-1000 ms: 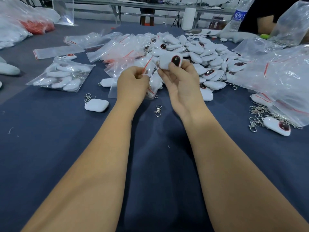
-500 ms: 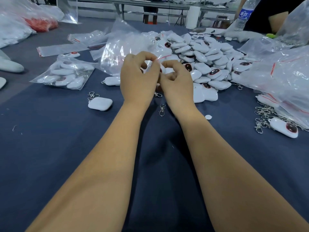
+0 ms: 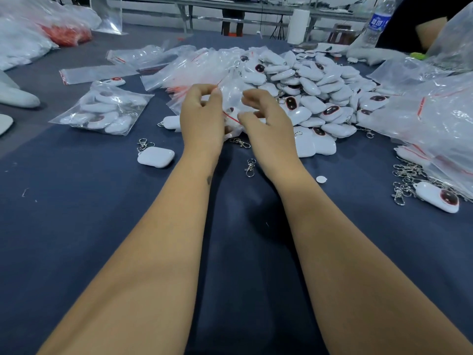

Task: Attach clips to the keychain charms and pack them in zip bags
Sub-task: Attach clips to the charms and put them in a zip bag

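Note:
My left hand (image 3: 202,116) and my right hand (image 3: 266,121) are side by side at the near edge of a heap of white keychain charms (image 3: 317,90). Between them is a small clear zip bag (image 3: 231,108) with a red seal line and a white charm inside. Both hands pinch the bag near its red strip, fingers curled. Two loose metal clips (image 3: 249,167) lie on the blue cloth just below my hands. A white charm with a clip (image 3: 155,156) lies to the left.
A filled zip bag of charms (image 3: 105,111) lies at left, with empty zip bags (image 3: 179,70) behind my hands. A pile of clips (image 3: 407,180) and a charm (image 3: 437,197) sit at right under large plastic bags (image 3: 440,116). Another person's arm (image 3: 430,32) and a water bottle (image 3: 377,21) are at the far right.
A second ago my right hand held up a white charm beside the bag. Both hands then closed together on the bag, and now they have spread slightly apart along its red strip.

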Available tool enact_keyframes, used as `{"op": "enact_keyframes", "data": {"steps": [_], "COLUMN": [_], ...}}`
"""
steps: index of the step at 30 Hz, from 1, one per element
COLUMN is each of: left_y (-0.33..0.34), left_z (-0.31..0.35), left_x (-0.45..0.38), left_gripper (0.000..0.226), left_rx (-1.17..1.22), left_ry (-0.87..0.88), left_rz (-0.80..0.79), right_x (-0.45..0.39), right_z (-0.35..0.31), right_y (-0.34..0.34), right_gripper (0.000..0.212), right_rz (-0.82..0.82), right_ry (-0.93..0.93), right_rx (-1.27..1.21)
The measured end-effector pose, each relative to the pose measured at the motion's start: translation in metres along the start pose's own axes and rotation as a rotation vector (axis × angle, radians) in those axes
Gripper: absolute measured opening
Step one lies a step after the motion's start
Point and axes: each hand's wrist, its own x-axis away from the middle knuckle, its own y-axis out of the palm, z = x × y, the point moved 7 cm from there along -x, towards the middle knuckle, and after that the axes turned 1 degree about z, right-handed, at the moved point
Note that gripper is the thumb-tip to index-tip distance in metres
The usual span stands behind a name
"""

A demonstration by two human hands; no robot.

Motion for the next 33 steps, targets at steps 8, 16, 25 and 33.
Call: {"op": "enact_keyframes", "data": {"steps": [8,16,25,33], "left_y": [0.002,-0.067,-0.071,-0.062], "left_z": [0.008,0.023,0.027,0.015], "left_x": [0.001,-0.004,-0.019,-0.023], "left_gripper": [0.023,0.012,0.013,0.022], "left_rx": [-0.295,0.438,-0.011,-0.024], "left_ry": [0.182,0.164,0.135,-0.022], "left_rz": [-0.068,0.574,0.415,0.194], "right_x": [0.007,0.012,0.040,0.041], "right_z": [-0.021,-0.019,-0.029,-0.025], "right_y": [0.004,0.032,0.088,0.088], "right_gripper": [0.058,0.021,0.043,0.019], "right_rz": [-0.035,-0.227,-0.656,-0.626], "right_ry": [-0.148,-0.236,-0.493,-0.462], "right_rx": [-0.145,0.351,0.464,0.501]}}
